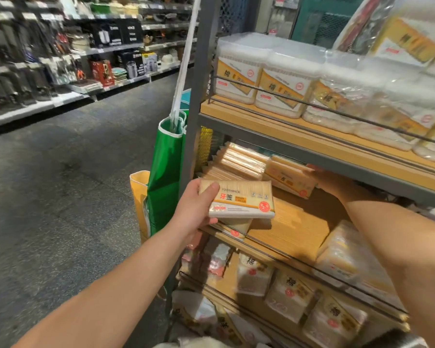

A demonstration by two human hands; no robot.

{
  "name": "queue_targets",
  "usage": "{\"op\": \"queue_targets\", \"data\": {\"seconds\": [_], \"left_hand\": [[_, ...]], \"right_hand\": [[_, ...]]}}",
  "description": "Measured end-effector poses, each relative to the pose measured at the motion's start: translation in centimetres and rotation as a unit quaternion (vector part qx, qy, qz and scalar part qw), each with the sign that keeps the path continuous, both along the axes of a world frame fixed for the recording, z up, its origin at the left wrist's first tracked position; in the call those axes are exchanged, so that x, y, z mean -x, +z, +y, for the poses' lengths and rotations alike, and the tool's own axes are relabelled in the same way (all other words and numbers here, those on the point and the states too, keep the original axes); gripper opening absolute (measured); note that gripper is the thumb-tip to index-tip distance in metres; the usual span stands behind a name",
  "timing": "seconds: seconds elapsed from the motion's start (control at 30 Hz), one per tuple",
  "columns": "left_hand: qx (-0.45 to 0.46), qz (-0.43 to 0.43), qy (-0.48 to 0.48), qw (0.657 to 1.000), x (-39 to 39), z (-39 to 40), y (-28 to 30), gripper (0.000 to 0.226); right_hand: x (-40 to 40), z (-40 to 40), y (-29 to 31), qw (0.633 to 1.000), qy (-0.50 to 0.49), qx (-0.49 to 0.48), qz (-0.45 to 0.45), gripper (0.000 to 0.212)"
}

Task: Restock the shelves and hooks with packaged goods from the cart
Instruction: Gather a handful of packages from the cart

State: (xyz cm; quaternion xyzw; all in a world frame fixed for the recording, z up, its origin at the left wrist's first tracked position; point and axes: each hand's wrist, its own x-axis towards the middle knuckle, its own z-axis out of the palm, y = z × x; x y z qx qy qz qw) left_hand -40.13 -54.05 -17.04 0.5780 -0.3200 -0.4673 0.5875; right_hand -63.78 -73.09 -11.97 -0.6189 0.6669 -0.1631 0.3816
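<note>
My left hand (195,208) grips a flat toothpick pack (244,200) by its left end, held level in front of the middle wooden shelf (296,222). My right hand (330,183) reaches under the upper shelf and rests on a toothpick pack (290,178) lying at the back of the middle shelf; its fingers are partly hidden, so the grip is unclear. A stack of more toothpick packs (239,162) leans at the shelf's left end.
Cotton swab tubs (239,71) fill the upper shelf behind a wire rail. Bagged goods (289,295) sit on the lower shelf. Green and yellow bags (165,177) hang off the rack's grey post. An aisle floor (60,184) and far shelving lie to the left.
</note>
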Motion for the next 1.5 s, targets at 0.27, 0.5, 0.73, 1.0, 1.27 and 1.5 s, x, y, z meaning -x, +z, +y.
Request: {"op": "queue_targets", "data": {"seconds": [0.27, 0.5, 0.73, 1.0, 1.27, 1.5], "left_hand": [[0.034, -0.029, -0.037, 0.998, 2.2, -2.4, 0.4, 0.032], [0.025, 0.055, -0.088, 0.994, 4.1, -3.1, 0.1, 0.032], [0.027, 0.111, -0.11, 0.987, 2.3, -2.6, -0.1, 0.024], [0.002, 0.093, -0.123, 0.988, 1.5, -2.3, -0.8, 0.014], [-0.016, 0.054, -0.153, 0.987, 1.6, -1.4, -0.6, 0.025], [-0.034, 0.058, -0.163, 0.984, 2.1, -0.5, -0.3, 0.03]], "right_hand": [[-1.4, 4.5, 2.0, 0.958, 0.266, -0.051, -0.089, 0.022], [1.4, 4.2, 1.8, 0.946, 0.307, -0.099, 0.014, 0.048], [5.0, 1.1, 0.8, 0.984, 0.162, 0.022, 0.073, 0.03], [1.1, -1.9, -4.4, 0.958, 0.139, 0.138, 0.211, 0.022], [1.1, -4.0, -6.0, 0.931, 0.156, 0.229, 0.239, 0.02], [1.2, -3.6, -5.7, 0.936, 0.142, 0.248, 0.207, 0.034]]}}
